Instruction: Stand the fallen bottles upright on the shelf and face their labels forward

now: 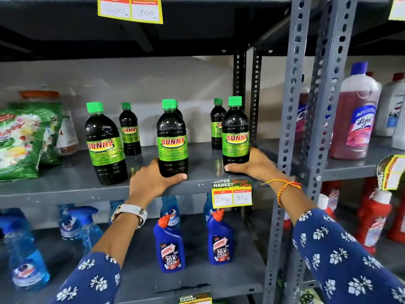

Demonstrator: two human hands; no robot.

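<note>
At the front edge of the grey shelf (65, 189), the left hand (151, 181) wraps the base of the middle bottle (172, 141), thumb across the front low down and fingers round the left side, so the grip is closed on it. That bottle stands upright with its green cap on top and its SUNNY label turned forward. Further right, the right hand (249, 165) cups the foot of the right bottle (235, 134) from the right side, thumb lying along the shelf under the bottle's front, holding it too. This one is also upright, label forward, and stands near the shelf's right post (291, 119).

A left bottle (105, 145) stands free near the front, well apart from both hands, upright though it appears to lean slightly in the wide lens, label forward. Behind these, smaller-looking bottles of the same kind stand toward the back: one (129, 130) between the left and middle bottles, and one (217, 126) just behind the right bottle. A further cap shows behind the middle bottle.

A yellow price tag (231, 194) hangs from the shelf lip below the right hand. On the left wrist sits a watch (131, 212); on the right, a thread bracelet (285, 189). A green packet (22, 139) lies at the shelf's left end.
</note>
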